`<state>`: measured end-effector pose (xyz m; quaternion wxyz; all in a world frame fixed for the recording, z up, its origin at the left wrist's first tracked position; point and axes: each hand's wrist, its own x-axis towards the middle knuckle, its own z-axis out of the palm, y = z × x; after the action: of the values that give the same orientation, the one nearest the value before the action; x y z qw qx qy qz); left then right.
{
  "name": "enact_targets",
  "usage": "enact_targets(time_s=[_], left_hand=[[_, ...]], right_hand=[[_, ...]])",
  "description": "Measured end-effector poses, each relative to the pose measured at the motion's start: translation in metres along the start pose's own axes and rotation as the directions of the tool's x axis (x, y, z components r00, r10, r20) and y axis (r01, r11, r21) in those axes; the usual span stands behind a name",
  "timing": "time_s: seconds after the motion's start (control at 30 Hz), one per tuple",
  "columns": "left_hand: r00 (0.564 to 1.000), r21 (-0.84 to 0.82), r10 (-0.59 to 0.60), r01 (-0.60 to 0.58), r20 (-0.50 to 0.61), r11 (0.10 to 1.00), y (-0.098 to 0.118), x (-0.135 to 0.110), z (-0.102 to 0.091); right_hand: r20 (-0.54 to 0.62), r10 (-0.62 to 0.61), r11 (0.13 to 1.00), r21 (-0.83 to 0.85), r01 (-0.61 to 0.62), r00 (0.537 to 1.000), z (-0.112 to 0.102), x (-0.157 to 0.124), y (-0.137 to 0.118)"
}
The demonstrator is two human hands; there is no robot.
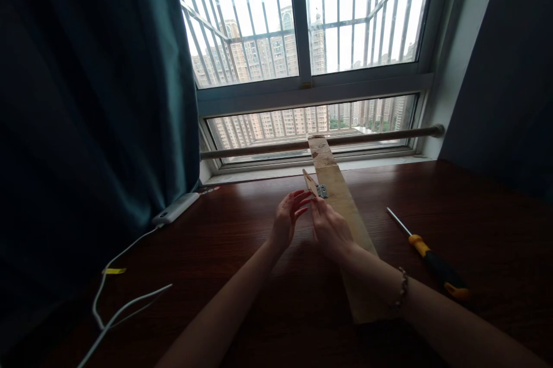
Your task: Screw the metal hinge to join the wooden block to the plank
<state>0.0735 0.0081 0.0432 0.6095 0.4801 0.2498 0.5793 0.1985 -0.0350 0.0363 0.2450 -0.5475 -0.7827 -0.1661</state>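
Note:
A long wooden plank point(345, 204) lies lengthwise on the dark table, its far end by the window rail. A metal hinge point(322, 190) sits at the plank's left edge, and a small thin wooden board point(308, 181) stands tilted up beside it. My right hand point(332, 228) is closed, its fingertips at the near edge of the small board, just below the hinge. To its left, my left hand point(286, 217) has its fingers stretched out and apart, the tips close to the same edge. Whether those tips touch the board is hard to see.
A screwdriver point(421, 246) with a yellow and black handle lies right of the plank. On the left are a white power strip point(177, 208), a white cable point(125, 313) and a dark curtain point(173, 97). A rail point(384, 136) crosses before the barred window.

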Motion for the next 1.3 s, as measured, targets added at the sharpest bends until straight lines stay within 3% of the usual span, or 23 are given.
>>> enact_targets(time_s=[0.23, 0.37, 0.47, 0.6, 0.8, 0.97, 1.13, 1.3], left_hand=[[0.992, 0.112, -0.023, 0.009, 0.124, 0.994, -0.003, -0.005, 0.01], [0.975, 0.183, -0.002, -0.039, 0.22, 0.982, -0.004, -0.008, 0.011], [0.953, 0.24, 0.032, -0.108, 0.302, 0.965, -0.006, -0.008, 0.01], [0.914, 0.313, 0.042, -0.182, 0.404, 0.932, -0.009, -0.008, 0.007], [0.896, 0.379, 0.038, -0.225, 0.442, 0.898, -0.014, -0.011, 0.007], [0.904, 0.402, 0.095, -0.277, 0.417, 0.873, -0.024, -0.02, 0.008], [0.942, 0.408, 0.085, -0.22, 0.323, 0.886, -0.033, -0.033, 0.012], [0.924, 0.419, 0.143, -0.293, 0.354, 0.859, -0.039, -0.038, 0.013]], right_hand=[[0.003, 0.107, 0.989, -0.107, -0.106, 0.994, -0.016, 0.0, -0.01], [0.155, 0.177, 0.977, -0.145, -0.155, 0.972, -0.042, -0.003, -0.024], [0.311, 0.102, 0.994, -0.059, -0.088, 0.945, -0.065, -0.009, -0.04], [0.437, -0.111, 0.993, 0.083, 0.083, 0.892, -0.09, -0.019, -0.057], [0.58, -0.221, 0.975, 0.127, 0.181, 0.784, -0.102, -0.028, -0.062], [0.588, -0.164, 0.986, 0.133, 0.105, 0.792, -0.109, -0.022, -0.055], [0.601, -0.032, 0.996, 0.082, -0.022, 0.798, -0.122, -0.011, -0.036], [0.4, 0.061, 0.995, 0.05, -0.088, 0.914, -0.104, 0.003, 0.002]])
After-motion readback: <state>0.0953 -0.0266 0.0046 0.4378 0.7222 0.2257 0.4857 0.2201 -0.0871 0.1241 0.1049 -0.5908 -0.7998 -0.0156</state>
